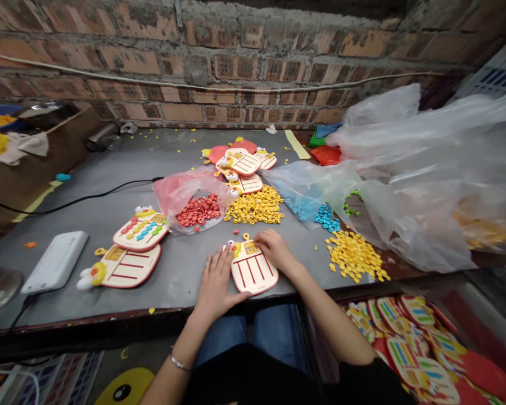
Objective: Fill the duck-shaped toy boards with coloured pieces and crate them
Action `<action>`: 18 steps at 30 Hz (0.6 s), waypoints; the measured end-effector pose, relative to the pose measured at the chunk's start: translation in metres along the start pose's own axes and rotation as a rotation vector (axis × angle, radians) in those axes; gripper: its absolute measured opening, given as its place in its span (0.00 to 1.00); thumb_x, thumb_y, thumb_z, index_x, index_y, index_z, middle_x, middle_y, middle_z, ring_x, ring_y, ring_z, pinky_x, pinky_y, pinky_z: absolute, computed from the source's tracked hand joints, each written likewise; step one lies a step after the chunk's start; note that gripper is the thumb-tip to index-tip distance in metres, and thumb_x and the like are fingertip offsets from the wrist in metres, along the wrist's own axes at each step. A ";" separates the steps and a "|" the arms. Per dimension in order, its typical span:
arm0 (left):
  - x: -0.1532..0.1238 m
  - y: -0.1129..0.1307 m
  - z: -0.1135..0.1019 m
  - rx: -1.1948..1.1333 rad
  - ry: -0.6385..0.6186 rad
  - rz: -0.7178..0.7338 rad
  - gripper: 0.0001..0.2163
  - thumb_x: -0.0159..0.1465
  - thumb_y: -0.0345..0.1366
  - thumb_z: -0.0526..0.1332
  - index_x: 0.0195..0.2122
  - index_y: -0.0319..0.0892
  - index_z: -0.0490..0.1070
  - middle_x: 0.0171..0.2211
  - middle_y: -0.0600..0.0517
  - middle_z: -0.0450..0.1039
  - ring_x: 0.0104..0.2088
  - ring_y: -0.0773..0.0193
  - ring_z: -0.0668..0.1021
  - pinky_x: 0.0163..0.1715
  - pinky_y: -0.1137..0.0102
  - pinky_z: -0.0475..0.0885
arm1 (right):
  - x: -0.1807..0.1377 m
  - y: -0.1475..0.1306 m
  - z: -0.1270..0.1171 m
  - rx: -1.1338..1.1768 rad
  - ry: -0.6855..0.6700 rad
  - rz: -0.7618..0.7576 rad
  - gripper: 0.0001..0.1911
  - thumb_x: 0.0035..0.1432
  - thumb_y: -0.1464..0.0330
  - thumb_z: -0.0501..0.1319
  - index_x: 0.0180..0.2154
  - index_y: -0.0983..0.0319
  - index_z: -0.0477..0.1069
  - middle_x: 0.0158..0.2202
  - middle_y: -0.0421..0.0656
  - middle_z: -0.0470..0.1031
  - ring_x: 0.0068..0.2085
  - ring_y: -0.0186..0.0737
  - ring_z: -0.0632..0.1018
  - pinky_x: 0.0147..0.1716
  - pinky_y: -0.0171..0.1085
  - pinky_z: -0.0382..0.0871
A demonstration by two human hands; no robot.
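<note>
In front of me on the grey table lies a cream board with red slots (254, 270), a duck head with bulging eyes at its top left and a yellow loop on top. Flat against its left side rests my left hand (216, 284), fingers stretched out and thumb along the lower edge. My right hand (275, 247) bends over the upper right edge beside the yellow panel, fingertips pressed together; whatever they pinch is hidden. Just beyond lie yellow beads (257, 206) in a heap and red beads (199, 211) in a pink plastic bag.
Left are two more boards, one with coloured beads (140, 230), and a white power bank (55, 262) with a cable. Blue beads (326, 218), loose yellow pieces (355, 254) and large clear bags (425, 169) are right. Stacked boards (240, 162) lie behind; finished-looking boards (421, 354) fill the lower right.
</note>
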State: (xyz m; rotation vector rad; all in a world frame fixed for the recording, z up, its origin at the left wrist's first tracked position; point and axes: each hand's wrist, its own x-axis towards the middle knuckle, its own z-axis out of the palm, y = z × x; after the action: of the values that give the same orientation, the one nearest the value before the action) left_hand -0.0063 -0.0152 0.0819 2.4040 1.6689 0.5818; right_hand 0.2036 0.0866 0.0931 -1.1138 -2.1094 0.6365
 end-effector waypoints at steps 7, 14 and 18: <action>-0.002 0.002 0.000 0.038 0.021 -0.072 0.47 0.51 0.59 0.64 0.66 0.40 0.48 0.68 0.37 0.40 0.66 0.42 0.52 0.62 0.49 0.49 | -0.007 0.006 0.003 -0.141 0.041 0.008 0.09 0.58 0.77 0.58 0.27 0.61 0.72 0.30 0.44 0.69 0.36 0.41 0.70 0.37 0.38 0.65; -0.002 0.003 -0.001 0.030 0.026 -0.082 0.48 0.48 0.60 0.65 0.66 0.40 0.51 0.67 0.36 0.45 0.65 0.41 0.55 0.62 0.46 0.48 | -0.026 -0.006 -0.014 0.026 -0.091 0.073 0.07 0.58 0.74 0.59 0.38 0.61 0.73 0.33 0.44 0.74 0.36 0.40 0.74 0.37 0.38 0.67; -0.002 0.003 -0.001 0.014 0.008 -0.073 0.50 0.48 0.61 0.65 0.66 0.41 0.50 0.68 0.37 0.44 0.65 0.42 0.54 0.62 0.47 0.48 | -0.019 -0.020 0.002 0.202 -0.154 0.129 0.18 0.56 0.73 0.62 0.49 0.60 0.70 0.38 0.44 0.77 0.34 0.39 0.76 0.36 0.37 0.69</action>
State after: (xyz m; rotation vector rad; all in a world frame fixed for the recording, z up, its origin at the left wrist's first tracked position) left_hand -0.0050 -0.0180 0.0839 2.3418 1.7612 0.5705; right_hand 0.1998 0.0598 0.0995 -1.1229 -2.0571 1.0024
